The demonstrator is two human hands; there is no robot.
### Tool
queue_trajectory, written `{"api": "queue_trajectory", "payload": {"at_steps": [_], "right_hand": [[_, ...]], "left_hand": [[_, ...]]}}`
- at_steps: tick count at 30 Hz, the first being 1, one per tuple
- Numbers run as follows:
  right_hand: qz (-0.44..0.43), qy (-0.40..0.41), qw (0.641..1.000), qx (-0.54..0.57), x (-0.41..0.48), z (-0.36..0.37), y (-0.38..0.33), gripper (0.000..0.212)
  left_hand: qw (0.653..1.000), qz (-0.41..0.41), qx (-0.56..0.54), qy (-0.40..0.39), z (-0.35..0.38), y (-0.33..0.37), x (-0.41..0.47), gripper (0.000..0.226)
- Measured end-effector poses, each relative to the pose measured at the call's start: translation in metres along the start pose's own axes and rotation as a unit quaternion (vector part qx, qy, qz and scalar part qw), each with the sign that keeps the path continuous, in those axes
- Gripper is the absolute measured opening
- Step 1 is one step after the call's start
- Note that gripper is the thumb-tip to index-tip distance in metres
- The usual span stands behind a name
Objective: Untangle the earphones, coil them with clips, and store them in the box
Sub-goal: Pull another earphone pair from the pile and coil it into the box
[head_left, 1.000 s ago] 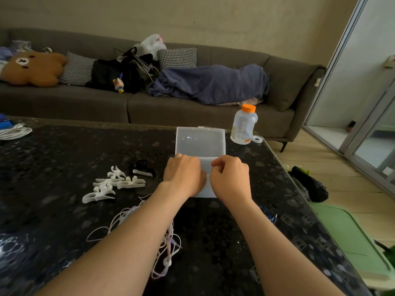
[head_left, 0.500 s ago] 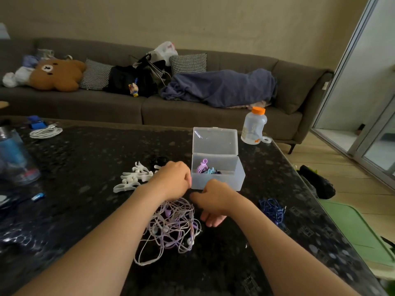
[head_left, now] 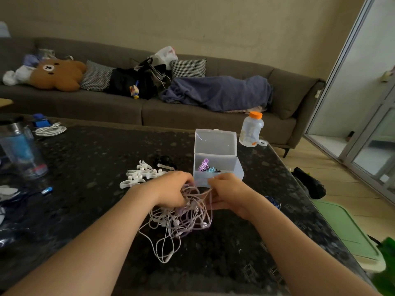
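Pinching strands of a tangled white-and-lilac earphone bundle [head_left: 181,221], the left hand [head_left: 171,191] and right hand [head_left: 229,192] curl closed around them. Just beyond both hands stands a clear plastic box [head_left: 235,171] (lid up).

No writing can be read. The bottle [head_left: 250,130] with the orange cap, just behind and to the right of the clear box [head_left: 215,144], bears pale print and a small orange mark, both too blurred to make out.
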State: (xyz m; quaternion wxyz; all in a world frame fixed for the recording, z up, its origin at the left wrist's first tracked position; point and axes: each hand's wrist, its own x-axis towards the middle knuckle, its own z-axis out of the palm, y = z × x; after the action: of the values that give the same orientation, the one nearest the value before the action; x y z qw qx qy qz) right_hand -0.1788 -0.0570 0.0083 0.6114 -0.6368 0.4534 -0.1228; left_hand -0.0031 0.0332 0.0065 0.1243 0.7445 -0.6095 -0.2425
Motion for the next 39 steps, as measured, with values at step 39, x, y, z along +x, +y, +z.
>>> {"api": "queue_trajectory", "payload": {"at_steps": [39], "right_hand": [[-0.155, 0.122, 0.936, -0.29, 0.007, -0.014, 0.009, 0.045]], "left_hand": [[0.932, 0.023, -0.323, 0.16, -0.012, 0.019, 0.0, 0.031]]}}
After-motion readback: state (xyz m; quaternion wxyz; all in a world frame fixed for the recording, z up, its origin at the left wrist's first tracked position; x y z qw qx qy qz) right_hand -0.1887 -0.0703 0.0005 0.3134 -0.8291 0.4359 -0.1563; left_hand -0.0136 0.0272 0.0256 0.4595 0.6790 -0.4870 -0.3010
